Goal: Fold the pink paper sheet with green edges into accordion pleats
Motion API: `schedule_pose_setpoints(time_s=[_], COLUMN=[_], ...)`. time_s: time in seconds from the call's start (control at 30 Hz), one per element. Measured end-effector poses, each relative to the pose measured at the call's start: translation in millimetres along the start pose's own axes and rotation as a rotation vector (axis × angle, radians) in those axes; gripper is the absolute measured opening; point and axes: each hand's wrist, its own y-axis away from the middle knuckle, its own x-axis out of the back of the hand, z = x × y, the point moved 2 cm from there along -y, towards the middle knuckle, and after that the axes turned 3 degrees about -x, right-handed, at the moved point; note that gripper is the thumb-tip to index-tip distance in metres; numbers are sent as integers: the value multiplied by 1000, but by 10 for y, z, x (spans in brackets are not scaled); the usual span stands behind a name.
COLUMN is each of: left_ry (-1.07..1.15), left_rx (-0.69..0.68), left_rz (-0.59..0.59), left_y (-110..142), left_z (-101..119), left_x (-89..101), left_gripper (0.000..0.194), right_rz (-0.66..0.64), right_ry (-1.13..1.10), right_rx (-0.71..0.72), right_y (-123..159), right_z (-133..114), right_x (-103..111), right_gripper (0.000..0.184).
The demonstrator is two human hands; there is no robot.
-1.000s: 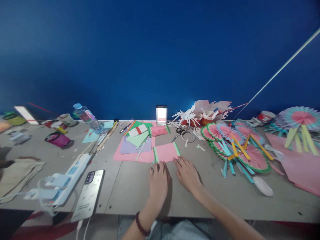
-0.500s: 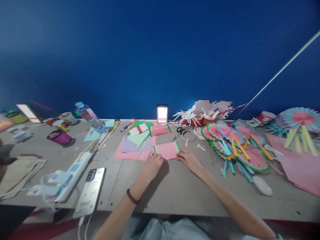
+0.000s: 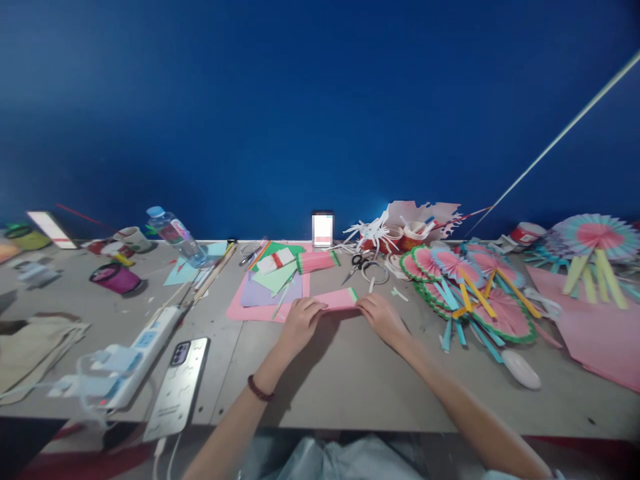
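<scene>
Between my hands is a pink paper strip (image 3: 338,300) with a green edge showing at its right end. My left hand (image 3: 303,323) grips its left end, with the fingers bent over the paper and hiding that end. At the right end, my right hand (image 3: 380,315) pinches the near corner. The strip is tilted up, and its near side looks raised off the table. Just beyond it lies a pleated pink paper piece (image 3: 318,261) with green edges. Sheets of purple paper (image 3: 270,291) and green paper (image 3: 275,277) lie on a larger pink sheet (image 3: 240,312) to the left.
Scissors (image 3: 356,265) and a tape roll (image 3: 375,272) lie beyond my right hand. Paper fans (image 3: 505,317) and a white computer mouse (image 3: 521,369) are at the right. At the left are a power strip (image 3: 145,357), a phone (image 3: 177,387) and a water bottle (image 3: 177,237).
Both hands have lifted and turned the near side of the pink strip upward, so less of its face shows. My left hand's fingers now cover its left end.
</scene>
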Motion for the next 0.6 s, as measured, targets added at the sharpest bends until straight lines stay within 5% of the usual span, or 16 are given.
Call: schedule_pose_setpoints(time_s=[0.17, 0.33, 0.5, 0.6], left_ry=[225, 188, -33, 163], left_rx=[102, 79, 186, 254], left_rz=[108, 140, 347, 298], left_y=[-80, -187, -216, -188], left_z=[-57, 0, 221, 414], left_x=[160, 255, 343, 254], left_gripper=[20, 21, 17, 15], right_rz=[8, 40, 110, 178], right_ry=[-96, -236, -292, -290], right_rx=[-47, -115, -196, -212], right_y=[-45, -72, -72, -66], right_z=[-28, -79, -245, -443], right_x=[116, 186, 282, 350], right_gripper=[26, 27, 24, 23])
